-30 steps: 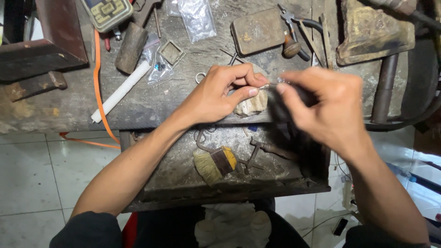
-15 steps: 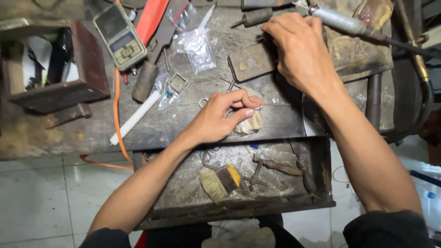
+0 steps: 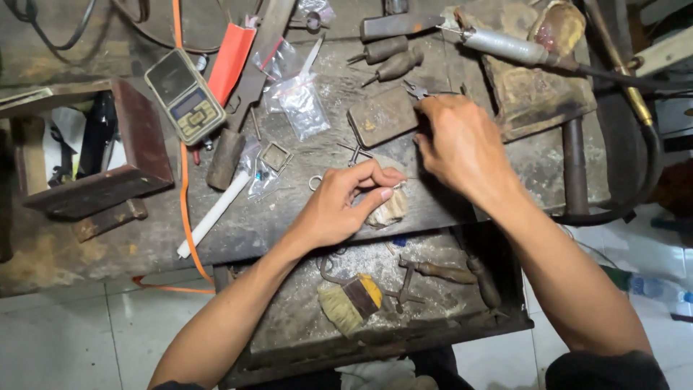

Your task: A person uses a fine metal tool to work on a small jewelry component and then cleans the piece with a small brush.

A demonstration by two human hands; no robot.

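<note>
My left hand (image 3: 345, 204) rests at the bench's front edge, thumb and forefinger pinched on a small metal piece, too small to make out, against a worn wooden bench pin (image 3: 390, 211). My right hand (image 3: 462, 148) lies farther back, fingers curled over small pliers (image 3: 413, 89) whose tips stick out above the knuckles. A dark flat metal block (image 3: 381, 115) sits just left of that hand.
A pocket scale (image 3: 184, 95), small plastic bags (image 3: 302, 102), a white stick (image 3: 216, 213) and an orange cable (image 3: 183, 195) lie at left. A rotary handpiece (image 3: 505, 46) is at the back right. The open drawer (image 3: 289, 325) holds a brush (image 3: 351, 303) and wooden-handled tools (image 3: 447, 273).
My right hand left the left hand, reached to the back of the bench, then came down onto the pliers by the metal block. The left hand stayed pinched at the bench pin.
</note>
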